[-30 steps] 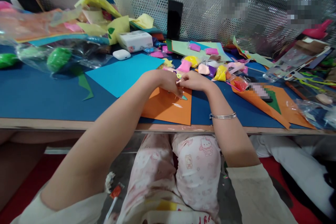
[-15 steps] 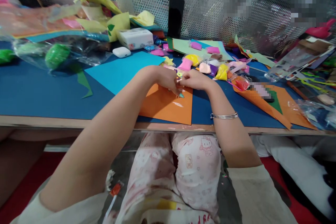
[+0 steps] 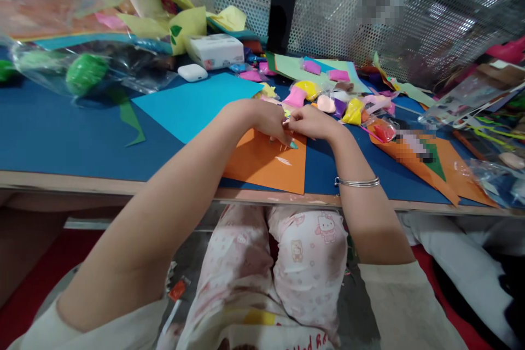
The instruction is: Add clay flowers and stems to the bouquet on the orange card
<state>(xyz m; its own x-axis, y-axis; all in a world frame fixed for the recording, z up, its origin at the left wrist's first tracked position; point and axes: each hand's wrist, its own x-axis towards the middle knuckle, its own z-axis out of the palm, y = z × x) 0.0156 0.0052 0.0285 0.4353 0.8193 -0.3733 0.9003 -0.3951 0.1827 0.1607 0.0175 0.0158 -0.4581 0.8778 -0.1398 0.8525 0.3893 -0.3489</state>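
Note:
My left hand (image 3: 270,120) and my right hand (image 3: 310,122) meet over the far part of an orange sheet of paper (image 3: 264,167). Both have their fingers bent and pressed together in a pinch. Between the fingertips is something small and pale that I cannot make out. One blue-green nail of the left hand points down toward the orange sheet, where white marks (image 3: 283,161) show. A blue sheet of paper (image 3: 197,104) lies left of the hands. Just beyond them are a pink clay packet (image 3: 295,97) and a yellow one (image 3: 307,88).
Wrapped clay packets (image 3: 353,111) crowd the area behind my right hand. A black phone (image 3: 281,19) leans on the mesh panel. A white box (image 3: 216,51) and a white earbud case (image 3: 192,72) stand back left. Folded orange paper (image 3: 426,169) lies at the right.
The view has shifted slightly, so the table things appear a little farther right. My hands stay together over the orange sheet, with little visible finger movement.

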